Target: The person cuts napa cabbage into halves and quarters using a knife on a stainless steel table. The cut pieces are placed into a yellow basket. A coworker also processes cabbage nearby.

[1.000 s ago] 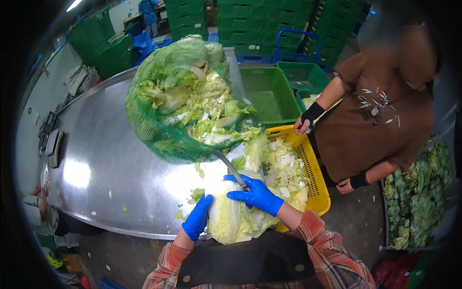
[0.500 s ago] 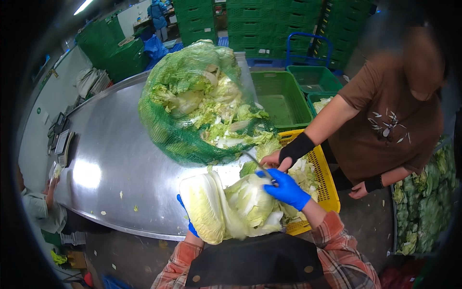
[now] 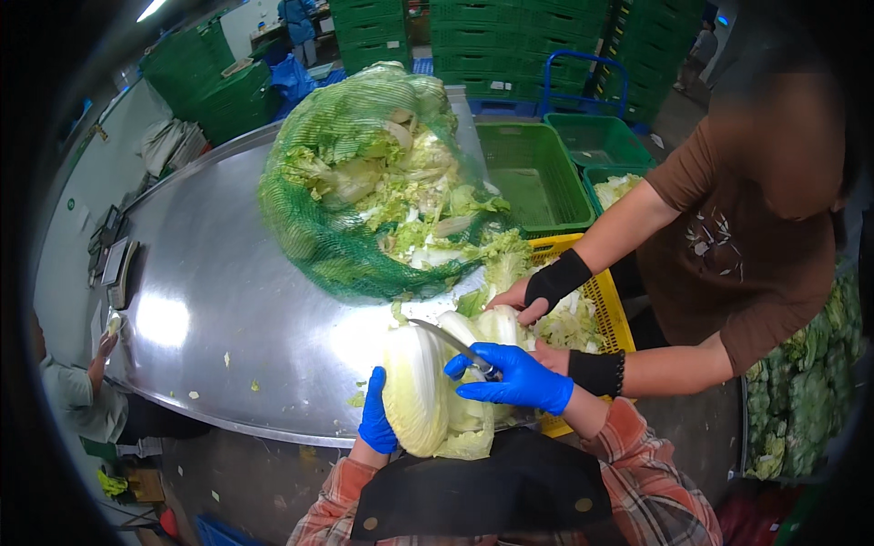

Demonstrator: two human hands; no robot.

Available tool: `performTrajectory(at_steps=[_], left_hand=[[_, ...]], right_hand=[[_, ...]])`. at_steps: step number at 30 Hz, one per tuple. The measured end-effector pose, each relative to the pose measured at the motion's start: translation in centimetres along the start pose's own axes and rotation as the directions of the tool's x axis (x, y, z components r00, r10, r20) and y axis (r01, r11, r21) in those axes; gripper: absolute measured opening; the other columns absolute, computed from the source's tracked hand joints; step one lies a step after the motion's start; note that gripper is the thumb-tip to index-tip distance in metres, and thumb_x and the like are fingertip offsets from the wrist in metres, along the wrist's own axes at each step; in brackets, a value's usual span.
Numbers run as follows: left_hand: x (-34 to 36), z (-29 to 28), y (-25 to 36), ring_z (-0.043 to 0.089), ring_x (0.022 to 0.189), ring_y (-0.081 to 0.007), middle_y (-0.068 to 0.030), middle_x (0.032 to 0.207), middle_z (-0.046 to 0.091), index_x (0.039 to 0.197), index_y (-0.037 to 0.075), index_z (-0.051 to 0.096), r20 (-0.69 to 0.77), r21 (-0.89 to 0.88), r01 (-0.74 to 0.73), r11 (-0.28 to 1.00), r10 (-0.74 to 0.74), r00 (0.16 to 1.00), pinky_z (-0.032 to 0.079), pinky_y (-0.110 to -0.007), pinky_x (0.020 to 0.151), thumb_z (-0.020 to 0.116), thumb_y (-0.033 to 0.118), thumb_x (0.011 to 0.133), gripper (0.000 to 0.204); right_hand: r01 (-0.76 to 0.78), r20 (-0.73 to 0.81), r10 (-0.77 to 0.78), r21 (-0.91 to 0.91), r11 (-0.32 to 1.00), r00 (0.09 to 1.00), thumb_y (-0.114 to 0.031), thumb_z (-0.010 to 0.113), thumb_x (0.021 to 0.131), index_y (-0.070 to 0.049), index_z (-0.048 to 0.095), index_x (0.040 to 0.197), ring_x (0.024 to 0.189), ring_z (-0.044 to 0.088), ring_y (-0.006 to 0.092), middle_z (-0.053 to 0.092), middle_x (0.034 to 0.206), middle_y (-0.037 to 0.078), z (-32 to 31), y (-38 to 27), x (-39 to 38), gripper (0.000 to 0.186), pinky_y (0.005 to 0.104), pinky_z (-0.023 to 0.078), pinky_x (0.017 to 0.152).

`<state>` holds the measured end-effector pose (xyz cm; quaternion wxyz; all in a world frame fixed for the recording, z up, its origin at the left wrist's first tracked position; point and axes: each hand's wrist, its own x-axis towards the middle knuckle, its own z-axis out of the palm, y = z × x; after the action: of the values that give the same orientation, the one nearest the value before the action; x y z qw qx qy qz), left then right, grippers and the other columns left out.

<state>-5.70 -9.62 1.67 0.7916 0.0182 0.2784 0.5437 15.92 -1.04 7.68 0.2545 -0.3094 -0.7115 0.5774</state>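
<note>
A pale napa cabbage [image 3: 415, 393] stands upright in front of my apron, at the near edge of the metal table. My left hand [image 3: 377, 417], in a blue glove, grips its left side. In my blue-gloved right hand [image 3: 521, 380] is a knife [image 3: 444, 337]; its dark, curved blade points up and left across the cabbage's top. Loosened outer leaves [image 3: 472, 428] hang beside the head, below my right hand. Just beyond, a co-worker's two hands, with black wrist bands, hold another pale cabbage [image 3: 499, 326], partly hidden behind my right hand.
A green net bag [image 3: 309, 232] of cabbage and trimmings lies on the metal table [image 3: 218, 300]. A yellow crate [image 3: 612, 305] with leaves stands at the right, a green crate [image 3: 537, 182] behind it. The co-worker stands close on the right; another person sits far left.
The outer leaves have come away from my cabbage, which has shifted right. My right hand has moved down and left with the knife. The co-worker's second hand has reached in to another cabbage.
</note>
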Motion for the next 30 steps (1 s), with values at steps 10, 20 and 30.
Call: performTrajectory(at_steps=[10,20,30], left_hand=[[0.1,2.6,0.3,0.040,0.122,-0.0294,-0.0163,0.133,0.037,0.140,0.006,0.017,0.136,0.493,-0.504,0.709,0.509,0.850,0.037,-0.041,0.099,0.078,0.039,0.058,0.108],[2.5,-0.6,0.6,0.041,0.122,-0.0275,-0.0129,0.135,0.039,0.138,0.007,0.027,0.168,-0.015,-0.169,0.985,0.169,0.971,0.033,-0.040,0.102,0.037,0.050,0.089,0.066],[1.7,0.0,0.1,0.044,0.120,-0.0292,-0.0162,0.134,0.040,0.137,0.007,0.030,0.063,0.102,-0.048,0.994,0.042,0.997,0.036,-0.043,0.101,0.039,0.054,0.088,0.068]], right_hand=[[-0.043,-0.143,0.049,0.045,0.998,0.989,-0.021,0.068,0.076,-0.011,0.048,0.127,0.078,0.053,0.0091,0.059,0.109,0.003,0.7,-1.6,2.0,0.055,0.0233,0.045,0.067],[-0.214,0.077,0.200,0.418,0.883,0.977,-0.030,0.073,0.075,-0.015,0.027,0.140,0.057,0.048,0.0061,0.057,0.088,0.002,-0.2,-2.2,3.4,0.082,0.0219,0.040,0.046],[-0.147,-0.012,0.157,0.290,0.946,0.987,-0.027,0.075,0.073,-0.010,0.028,0.140,0.079,0.053,0.0083,0.055,0.115,0.008,0.6,-1.2,2.5,0.084,0.0240,0.047,0.064]])
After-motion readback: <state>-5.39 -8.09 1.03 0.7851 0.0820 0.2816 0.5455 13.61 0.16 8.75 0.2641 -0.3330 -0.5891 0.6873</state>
